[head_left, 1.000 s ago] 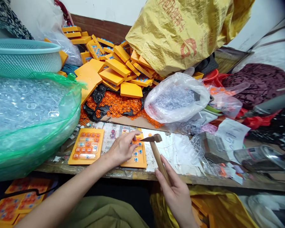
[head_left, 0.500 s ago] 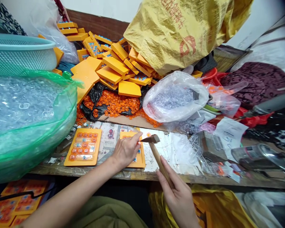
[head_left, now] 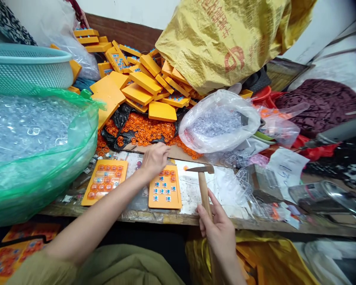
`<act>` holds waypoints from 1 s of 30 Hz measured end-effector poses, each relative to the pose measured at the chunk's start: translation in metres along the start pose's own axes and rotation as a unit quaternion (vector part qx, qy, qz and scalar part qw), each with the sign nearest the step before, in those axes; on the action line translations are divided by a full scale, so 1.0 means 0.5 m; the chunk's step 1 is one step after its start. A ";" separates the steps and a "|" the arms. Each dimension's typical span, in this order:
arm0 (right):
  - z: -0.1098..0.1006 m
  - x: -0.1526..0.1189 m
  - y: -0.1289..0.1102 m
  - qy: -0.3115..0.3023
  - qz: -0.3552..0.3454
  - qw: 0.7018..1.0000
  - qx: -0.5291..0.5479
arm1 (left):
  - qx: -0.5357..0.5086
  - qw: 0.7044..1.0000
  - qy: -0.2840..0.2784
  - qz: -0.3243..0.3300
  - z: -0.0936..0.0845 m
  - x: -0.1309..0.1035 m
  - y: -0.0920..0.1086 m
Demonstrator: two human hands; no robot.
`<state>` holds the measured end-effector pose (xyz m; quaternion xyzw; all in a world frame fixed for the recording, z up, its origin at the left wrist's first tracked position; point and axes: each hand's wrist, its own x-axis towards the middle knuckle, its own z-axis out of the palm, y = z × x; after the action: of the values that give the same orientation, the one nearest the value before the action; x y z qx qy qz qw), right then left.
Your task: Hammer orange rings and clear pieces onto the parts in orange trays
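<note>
My right hand (head_left: 218, 225) is closed round the wooden handle of a hammer (head_left: 204, 190), whose head stands over a white sheet, to the right of an orange panel. That orange panel (head_left: 173, 202) lies flat, with several small blue-and-white switches showing and orange button caps (head_left: 169, 173) along its top. My left hand (head_left: 154, 160) is above the panel's upper left corner, close to the pile of orange caps (head_left: 145, 128). Its fingers are curled together, and whatever they hold is hidden. A second orange panel (head_left: 90, 198), fitted with orange and clear caps, lies left of my forearm.
At left bulges a green bag (head_left: 86, 154) of clear plastic pieces beside a light blue basket (head_left: 47, 65). A white bag (head_left: 190, 142) of clear pieces stands behind the white sheet. Orange panels (head_left: 136, 93) are heaped at the back. Clear parts and a glass jar (head_left: 320, 194) occupy the right.
My left hand has moved up and away from the panel, uncovering its switches. The hammer has shifted right and its head has turned more level, still in my right hand.
</note>
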<state>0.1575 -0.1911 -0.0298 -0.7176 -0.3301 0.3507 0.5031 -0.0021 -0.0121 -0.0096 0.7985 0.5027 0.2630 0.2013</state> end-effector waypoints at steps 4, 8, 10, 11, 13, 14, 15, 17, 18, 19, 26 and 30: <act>0.004 0.001 0.001 0.006 0.025 0.999 0.043 | 0.015 0.997 -0.067 -0.025 0.006 0.086 -0.031; 0.000 0.001 0.001 0.010 0.027 0.998 0.055 | 0.000 0.989 -0.143 -0.042 0.003 0.103 -0.043; 0.000 0.004 -0.002 0.013 0.035 0.997 0.066 | -0.005 0.987 -0.157 -0.043 -0.001 0.101 -0.045; 0.001 0.006 -0.004 0.013 0.039 0.997 0.073 | -0.005 0.987 -0.158 -0.043 -0.002 0.100 -0.046; 0.003 0.008 -0.008 0.009 0.043 0.995 0.086 | -0.001 0.987 -0.153 -0.039 -0.006 0.095 -0.047; 0.003 0.008 -0.008 0.007 0.043 0.995 0.088 | 0.000 0.988 -0.149 -0.034 -0.008 0.089 -0.045; 0.003 0.006 -0.007 0.007 0.042 0.995 0.086 | 0.000 0.989 -0.144 -0.027 -0.012 0.079 -0.042; 0.002 -0.003 -0.002 0.011 0.033 0.997 0.063 | -0.008 0.992 -0.129 -0.011 -0.023 0.046 -0.031; 0.000 -0.009 0.001 0.015 0.022 0.999 0.042 | -0.014 0.992 -0.122 -0.002 -0.029 0.022 -0.023; -0.001 -0.016 0.005 0.019 0.003 1.000 0.016 | -0.024 0.993 -0.115 0.009 -0.036 -0.005 -0.015; -0.005 -0.047 -0.018 -0.034 -0.232 0.958 -0.164 | -0.099 0.985 -0.132 0.054 -0.038 -0.142 0.005; -0.005 -0.050 -0.038 -0.037 -0.334 0.921 -0.196 | -0.086 0.987 -0.131 0.039 -0.025 -0.141 -0.002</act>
<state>0.1437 -0.2079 -0.0071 -0.6363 -0.6311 0.1163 0.4281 -0.0354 -0.0750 -0.0159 0.8247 0.4161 0.2057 0.3231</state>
